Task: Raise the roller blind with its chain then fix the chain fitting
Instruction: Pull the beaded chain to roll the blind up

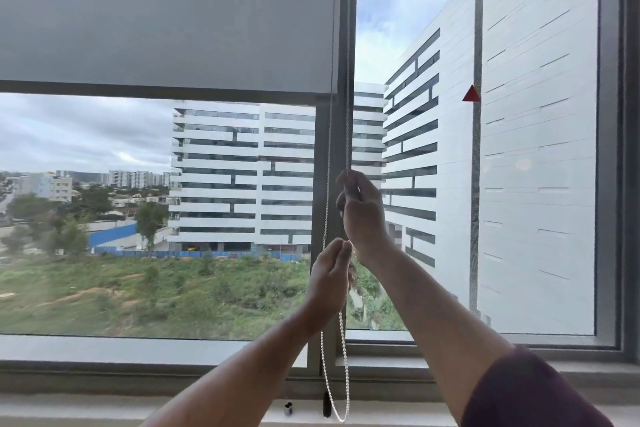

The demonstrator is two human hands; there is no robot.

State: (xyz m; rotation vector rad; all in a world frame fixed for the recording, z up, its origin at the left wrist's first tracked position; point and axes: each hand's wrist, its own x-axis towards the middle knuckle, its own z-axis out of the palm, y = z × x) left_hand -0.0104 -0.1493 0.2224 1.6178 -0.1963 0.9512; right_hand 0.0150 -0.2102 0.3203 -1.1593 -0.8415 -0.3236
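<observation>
The grey fabric roller blind [166,17] hangs partway down the left pane, so we judge raising it unfinished. We should pull one strand of the white beaded chain [343,340] straight down, hand under hand, keeping it taut. Our left hand [330,279] pinches the chain with curled fingers [341,248]; above it, our right hand [362,211] grips the same strand, closed around it.

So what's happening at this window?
A person is working the bead chain of a grey roller blind. The right hand grips one strand higher up, and the left hand pinches it just below. The blind's lower edge hangs about a third of the way down the window. Two small fittings sit on the sill.
</observation>
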